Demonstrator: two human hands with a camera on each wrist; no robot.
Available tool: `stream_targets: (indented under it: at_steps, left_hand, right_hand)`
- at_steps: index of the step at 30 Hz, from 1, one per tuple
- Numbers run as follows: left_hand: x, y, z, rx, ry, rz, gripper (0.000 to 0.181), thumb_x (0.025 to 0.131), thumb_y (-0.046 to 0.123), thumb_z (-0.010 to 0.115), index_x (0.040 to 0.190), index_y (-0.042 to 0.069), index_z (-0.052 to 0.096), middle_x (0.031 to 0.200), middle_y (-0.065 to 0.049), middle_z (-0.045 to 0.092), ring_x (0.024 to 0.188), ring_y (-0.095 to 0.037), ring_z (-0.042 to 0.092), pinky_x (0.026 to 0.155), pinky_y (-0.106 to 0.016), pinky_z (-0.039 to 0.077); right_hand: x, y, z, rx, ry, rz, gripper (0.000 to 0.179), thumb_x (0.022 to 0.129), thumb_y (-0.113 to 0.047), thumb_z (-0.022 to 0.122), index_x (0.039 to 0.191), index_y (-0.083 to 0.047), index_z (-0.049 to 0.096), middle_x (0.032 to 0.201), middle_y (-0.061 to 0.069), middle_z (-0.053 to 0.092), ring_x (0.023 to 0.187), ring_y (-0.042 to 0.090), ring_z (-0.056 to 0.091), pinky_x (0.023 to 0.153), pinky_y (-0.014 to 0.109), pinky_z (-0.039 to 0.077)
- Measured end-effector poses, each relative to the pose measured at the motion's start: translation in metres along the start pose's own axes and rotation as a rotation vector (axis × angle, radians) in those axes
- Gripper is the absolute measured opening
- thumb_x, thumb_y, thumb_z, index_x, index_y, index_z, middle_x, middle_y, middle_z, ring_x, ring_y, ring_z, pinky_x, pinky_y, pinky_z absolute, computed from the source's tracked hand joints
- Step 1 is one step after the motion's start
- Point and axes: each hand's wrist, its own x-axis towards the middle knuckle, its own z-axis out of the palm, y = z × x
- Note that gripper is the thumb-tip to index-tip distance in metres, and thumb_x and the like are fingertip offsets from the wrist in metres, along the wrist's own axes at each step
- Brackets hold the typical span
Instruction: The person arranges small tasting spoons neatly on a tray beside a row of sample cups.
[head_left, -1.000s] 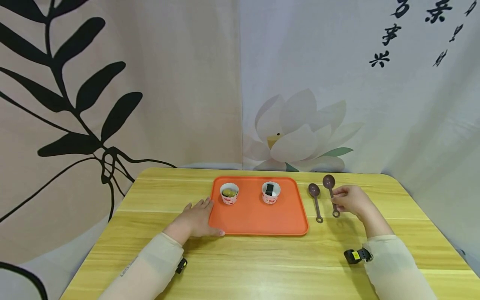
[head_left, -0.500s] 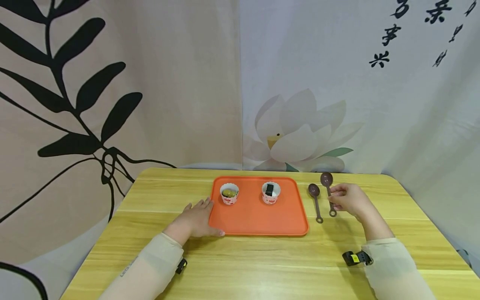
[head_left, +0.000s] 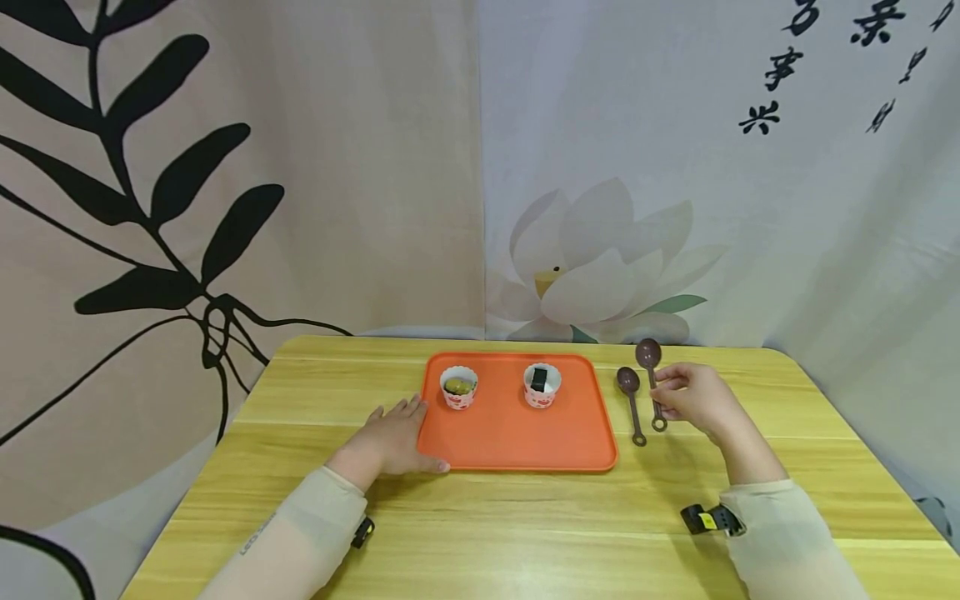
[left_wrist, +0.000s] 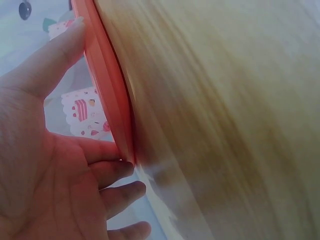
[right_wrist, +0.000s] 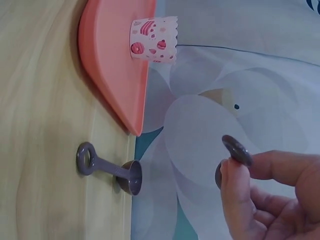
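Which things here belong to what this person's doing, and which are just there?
Probably in the job: held spoon (right hand); orange tray (left hand touching); second spoon; left cup; right cup.

Apparently just there: table; printed backdrop.

The right hand (right_wrist: pixel 267 197) pinched a brown spoon (right_wrist: pixel 236 150), largely hidden, between thumb and finger. A second spoon (right_wrist: pixel 111 167) lay on the wooden table (right_wrist: pixel 40 100) near the orange tray (right_wrist: pixel 111 75), where a pink-patterned paper cup (right_wrist: pixel 155 40) stood before a flower-printed cloth (right_wrist: pixel 205 120).
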Motion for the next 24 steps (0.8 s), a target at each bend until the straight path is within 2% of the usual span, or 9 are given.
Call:
stream_targets:
  at_steps: [14,24]
  left_hand:
    - [-0.005,0.002,-0.003,-0.021,0.006,0.009,0.114,0.078,0.066,0.074,0.155,-0.005,0.028,0.162,-0.022,0.024,0.148,-0.042,0.024,0.116,-0.065,0.015]
    - [-0.002,0.0,-0.001,-0.02,0.005,0.011,0.114,0.079,0.067,0.073,0.155,-0.004,0.027,0.163,-0.021,0.023,0.149,-0.042,0.023,0.116,-0.065,0.015]
  right_hand:
    - [-0.009,-0.016,0.007,-0.003,0.013,-0.05,0.037,0.095,-0.004,0.065,0.126,0.014,0.054,0.106,0.023,0.065,0.073,0.016,0.067,0.067,0.028,0.06]
    - [-0.012,-0.022,0.018,0.012,0.028,-0.1,0.037,0.095,-0.004,0.066,0.126,0.014,0.055,0.102,0.021,0.066,0.073,0.017,0.068,0.067,0.029,0.06]
